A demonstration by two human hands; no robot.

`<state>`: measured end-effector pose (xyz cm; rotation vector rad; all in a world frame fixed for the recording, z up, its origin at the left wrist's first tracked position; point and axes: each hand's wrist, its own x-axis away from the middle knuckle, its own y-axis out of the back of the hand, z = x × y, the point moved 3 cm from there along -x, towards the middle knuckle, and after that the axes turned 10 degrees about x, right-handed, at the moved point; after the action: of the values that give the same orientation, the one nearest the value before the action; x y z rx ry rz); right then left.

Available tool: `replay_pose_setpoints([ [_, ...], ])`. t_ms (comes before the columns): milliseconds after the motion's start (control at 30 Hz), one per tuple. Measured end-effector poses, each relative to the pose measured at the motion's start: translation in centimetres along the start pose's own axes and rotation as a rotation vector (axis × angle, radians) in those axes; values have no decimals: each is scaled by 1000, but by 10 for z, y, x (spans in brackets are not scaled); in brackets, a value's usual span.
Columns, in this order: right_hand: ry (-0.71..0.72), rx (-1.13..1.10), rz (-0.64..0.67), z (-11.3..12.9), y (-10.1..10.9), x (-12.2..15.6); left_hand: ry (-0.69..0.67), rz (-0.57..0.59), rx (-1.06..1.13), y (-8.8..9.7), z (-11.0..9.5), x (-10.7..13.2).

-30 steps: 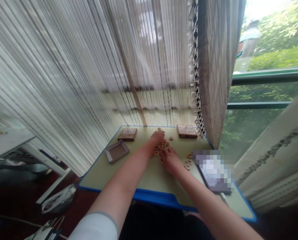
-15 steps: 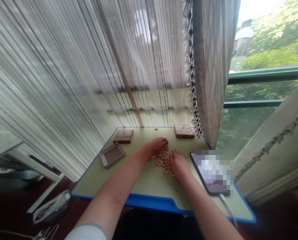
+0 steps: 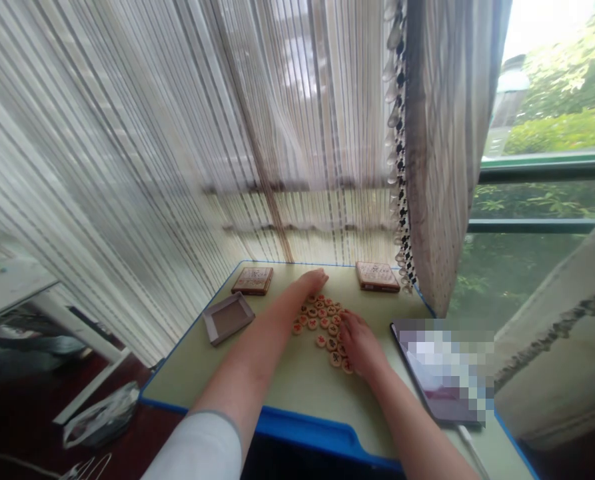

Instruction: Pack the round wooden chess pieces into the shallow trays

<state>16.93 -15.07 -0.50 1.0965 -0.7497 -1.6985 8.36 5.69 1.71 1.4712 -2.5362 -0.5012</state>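
Note:
Round wooden Chinese chess pieces [image 3: 312,324] with red and dark characters lie in a loose cluster mid-table. Beyond them, near the far edge, is my left hand [image 3: 317,283], its fingers drawn together over the spot where a lone piece lay; the piece itself is hidden under them. My right hand [image 3: 358,340] rests against the right side of the cluster, fingers stretched out and touching the nearest pieces. It covers some of them and grips none that I can see.
An open grey box tray [image 3: 212,333] sits at the left, with a printed box [image 3: 252,281] behind it. A second printed box [image 3: 377,276] stands at the far right. A tablet [image 3: 434,393] with a white cable [image 3: 470,440] lies right. Curtains hang behind the table.
My left hand has moved from the cluster to the far edge and now covers the lone piece there. More pieces show. My right hand stays beside the cluster; the view has shifted slightly.

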Motion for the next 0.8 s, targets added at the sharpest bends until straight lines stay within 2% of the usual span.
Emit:
replay_pose_setpoints([
  [100,-11,-101,-33,1,4,-4,-46,16,-103,-1,-1,22],
  [167,-44,-146,-58,1,7,-6,-142,58,-270,1,-6,42],
  [233,-52,-168,-90,1,9,-6,-253,27,-361,9,-13,66],
  [267,-48,-175,-110,1,11,-5,-267,-23,-406,16,-14,80],
  [300,-40,-179,-129,1,12,-5,-240,-120,-469,25,-15,94],
  [433,-38,-164,-224,-2,16,-2,42,-553,-768,66,-3,158],
  [500,-25,-148,-278,-3,18,0,140,-647,-868,78,7,187],
  [567,-7,-147,-306,-3,19,1,192,-644,-930,83,18,209],
  [667,-47,-266,-332,-7,19,2,236,-562,-942,82,28,229],
  [800,-297,-677,-516,-25,22,-3,207,-448,-929,75,28,249],
])
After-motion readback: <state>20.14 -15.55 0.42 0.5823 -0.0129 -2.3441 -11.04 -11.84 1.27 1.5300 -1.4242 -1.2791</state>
